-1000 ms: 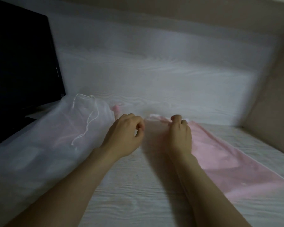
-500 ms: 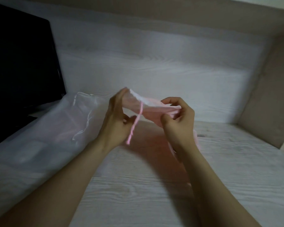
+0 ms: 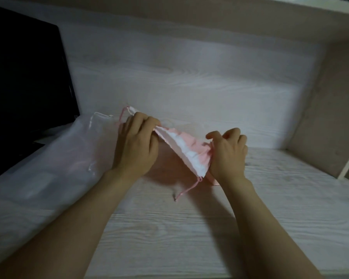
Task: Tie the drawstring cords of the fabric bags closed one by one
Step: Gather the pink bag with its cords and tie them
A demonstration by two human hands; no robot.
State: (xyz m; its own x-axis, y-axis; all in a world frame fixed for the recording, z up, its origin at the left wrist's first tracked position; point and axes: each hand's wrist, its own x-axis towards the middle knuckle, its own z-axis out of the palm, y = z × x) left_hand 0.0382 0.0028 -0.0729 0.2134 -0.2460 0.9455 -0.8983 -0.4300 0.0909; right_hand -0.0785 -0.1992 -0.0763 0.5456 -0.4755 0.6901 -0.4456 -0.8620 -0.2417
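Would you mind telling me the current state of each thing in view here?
pink bag: held above the desk, mouth gathered between both hands.
pink cord: loose, one end dangling below the bag.
white bag: lying on the desk, left of the hands.
monitor: screen dark.
left hand: grips the bag's left end.
right hand: grips the bag's right end.

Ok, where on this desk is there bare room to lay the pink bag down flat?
Bare desk lies right of the right hand, up to the side panel, and between the forearms. The left is crowded: the white sheer bag sprawls beside the monitor.
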